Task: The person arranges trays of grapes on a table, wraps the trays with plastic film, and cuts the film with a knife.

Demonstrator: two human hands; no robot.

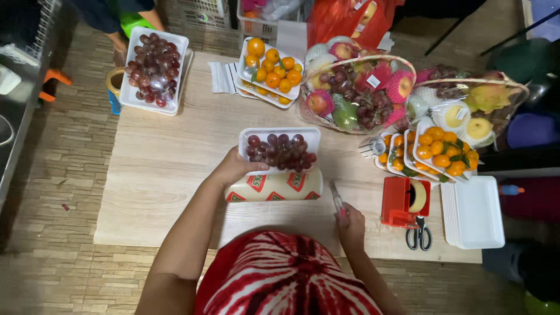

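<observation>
Nearest the wearer, a red-and-white patterned garment [286, 274] fills the lower middle; right hand [350, 224], fingers curled closed around a slim pink-handled cutter [337, 199], its tip pointing away over the pale wooden table [169, 169]; left hand [233, 168], fingers partly bent, resting against the left end of a roll of cling film [274, 186] and touching the near left corner of a white foam tray of dark red grapes [281, 150], which sits just behind the roll at the table's middle; to the right, near the edge, black-handled scissors [418, 236] below a red tape dispenser [404, 202], and beside them a stack of empty white foam trays [473, 213]; further back on the right, several trays of small oranges [429, 153], overlapping one another; behind these, a wrapped basket of pale fruit [466, 108] and, touching it on the left, a wicker basket of grapes, apples and dragon fruit [356, 90]; at the far edge, another tray of oranges [271, 70] and, well to the left, a second tray of red grapes [154, 67]; beyond it, another person's arm [119, 41].
</observation>
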